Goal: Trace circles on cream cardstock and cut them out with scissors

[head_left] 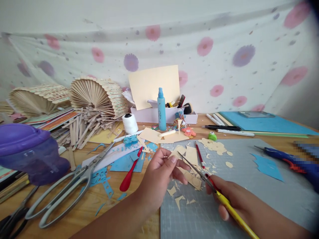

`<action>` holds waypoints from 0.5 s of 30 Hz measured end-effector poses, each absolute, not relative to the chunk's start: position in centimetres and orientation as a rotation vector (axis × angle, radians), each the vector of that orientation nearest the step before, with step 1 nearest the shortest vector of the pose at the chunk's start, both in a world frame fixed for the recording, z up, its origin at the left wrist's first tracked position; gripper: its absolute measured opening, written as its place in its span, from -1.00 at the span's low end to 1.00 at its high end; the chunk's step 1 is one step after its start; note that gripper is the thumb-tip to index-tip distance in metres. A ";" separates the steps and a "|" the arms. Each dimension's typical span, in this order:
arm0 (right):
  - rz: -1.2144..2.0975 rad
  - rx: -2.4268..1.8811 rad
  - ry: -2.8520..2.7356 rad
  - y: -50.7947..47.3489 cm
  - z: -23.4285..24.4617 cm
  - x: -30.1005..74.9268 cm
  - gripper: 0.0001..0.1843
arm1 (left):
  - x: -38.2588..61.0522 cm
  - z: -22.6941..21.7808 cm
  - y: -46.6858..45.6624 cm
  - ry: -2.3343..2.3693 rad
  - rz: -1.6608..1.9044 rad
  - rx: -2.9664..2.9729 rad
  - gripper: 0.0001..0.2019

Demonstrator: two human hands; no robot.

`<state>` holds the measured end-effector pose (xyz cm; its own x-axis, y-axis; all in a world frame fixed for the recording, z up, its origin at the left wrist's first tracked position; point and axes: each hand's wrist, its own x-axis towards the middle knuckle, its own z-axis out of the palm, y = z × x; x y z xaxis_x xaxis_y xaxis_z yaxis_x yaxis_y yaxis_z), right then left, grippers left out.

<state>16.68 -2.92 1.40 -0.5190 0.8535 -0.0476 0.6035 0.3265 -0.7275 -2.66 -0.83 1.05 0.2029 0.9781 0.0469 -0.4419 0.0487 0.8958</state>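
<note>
Left fingers: pinching a small cream paper scrap above the grey cutting mat.
Right hand: clenched around slim yellow-handled scissors, blades meeting the scrap.
Scrap: pale cream, flat, irregular; outline largely hidden by fingertips.
Surroundings: cream offcuts littering the mat; large grey metal shears lying well left.
Obscured: right fingertips under the handle; blue glue gun partly blurred.

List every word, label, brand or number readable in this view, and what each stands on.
None can be read.
Stick fans: printed marks along the rims, too small and blurred.
Blue glue bottle: no label shows.
Cutting mat: grid lines only, no readable numbers.
Patch at the right edge: pixelated, unreadable.
</note>
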 end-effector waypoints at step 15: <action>0.773 -1.450 -2.393 -3.0 1.6 16.8 -0.77 | -2.6 0.7 -0.8 0.763 1.160 1.073 -0.83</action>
